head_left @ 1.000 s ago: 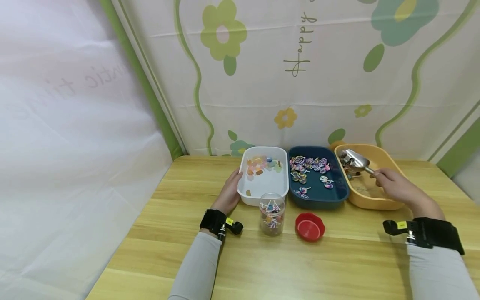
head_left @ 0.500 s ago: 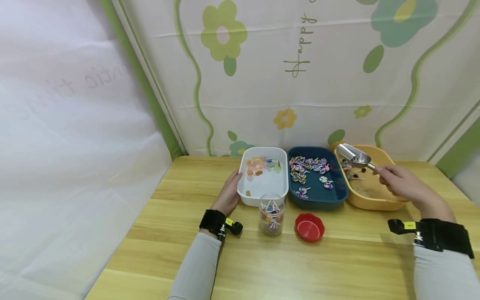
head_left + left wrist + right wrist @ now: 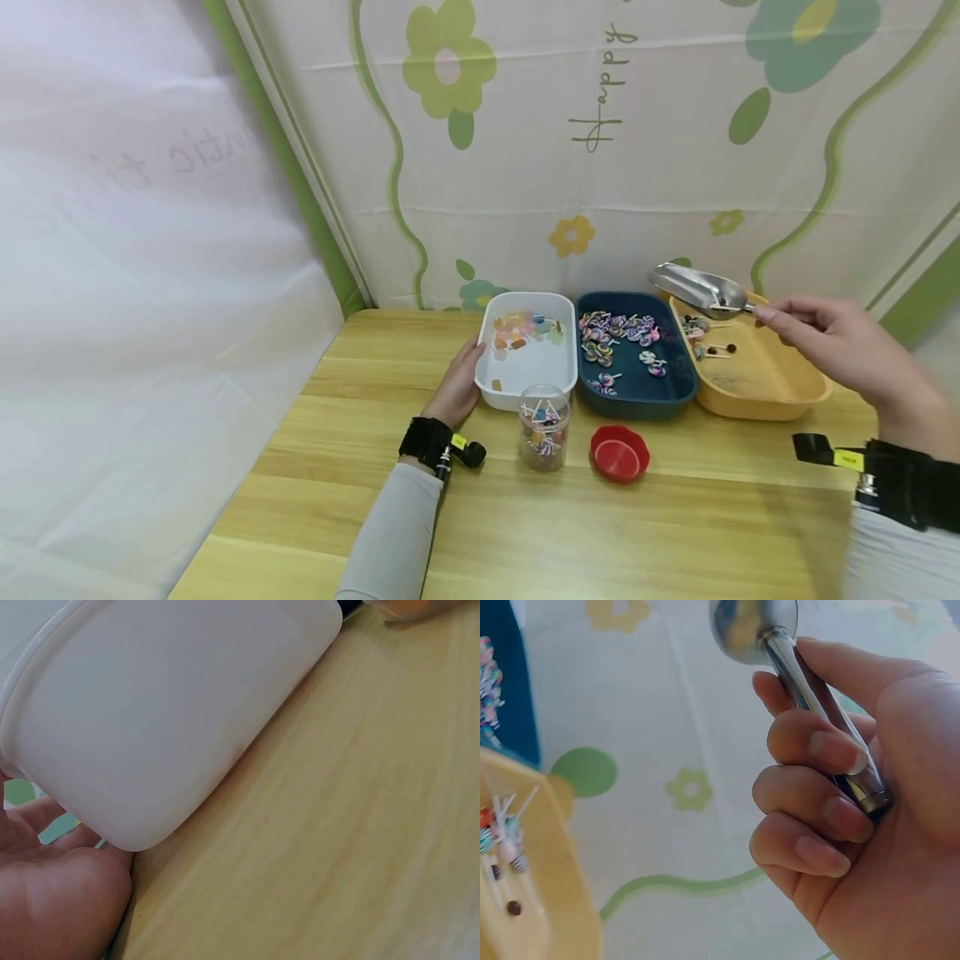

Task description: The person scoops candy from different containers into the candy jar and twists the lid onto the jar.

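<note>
In the head view, my right hand (image 3: 847,342) grips the handle of a metal scoop (image 3: 693,287), raised over the yellow bin (image 3: 787,392). Small items lie in the scoop near its handle end; their kind is hard to tell. The right wrist view shows the fingers curled round the handle (image 3: 802,679). My left hand (image 3: 455,390) holds the left side of the white bin (image 3: 536,375), thumb at its rim; the other fingers are partly hidden in the left wrist view. A clear jar (image 3: 543,450) with several miniature lollipops stands in front of that bin.
Between the white and yellow bins sits a dark blue bin (image 3: 637,404) with several swirl lollipops (image 3: 600,333). A red lid (image 3: 619,454) lies right of the jar on the wooden table (image 3: 600,542). A printed curtain (image 3: 510,167) hangs behind.
The scoop has risen out of the yellow bin and tilted more level, its tip now further up and left. My right hand has moved up and right. The left hand stays put.
</note>
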